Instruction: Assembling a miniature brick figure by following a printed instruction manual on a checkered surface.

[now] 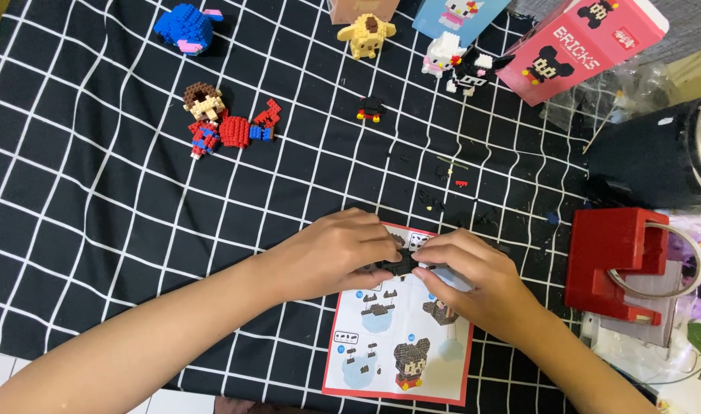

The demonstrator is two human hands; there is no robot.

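My left hand (pixel 333 253) and my right hand (pixel 473 276) meet over a red-bordered instruction sheet (pixel 400 349) on the black grid cloth (pixel 97 192). Both pinch one small black brick assembly (pixel 400 263) between their fingertips, held just above the top of the sheet. Loose tiny black, red and green bricks (pixel 450 184) lie scattered beyond the hands. A small black and red brick piece (pixel 372 109) sits farther back.
Finished brick figures stand at the back: a blue one (pixel 185 28), a brown, red and blue one lying down (pixel 220 123), a yellow dog (pixel 366 34), a white cat (pixel 442 54). A pink box (pixel 580 46) is at the top right. A red tape dispenser (pixel 622 264) stands right.
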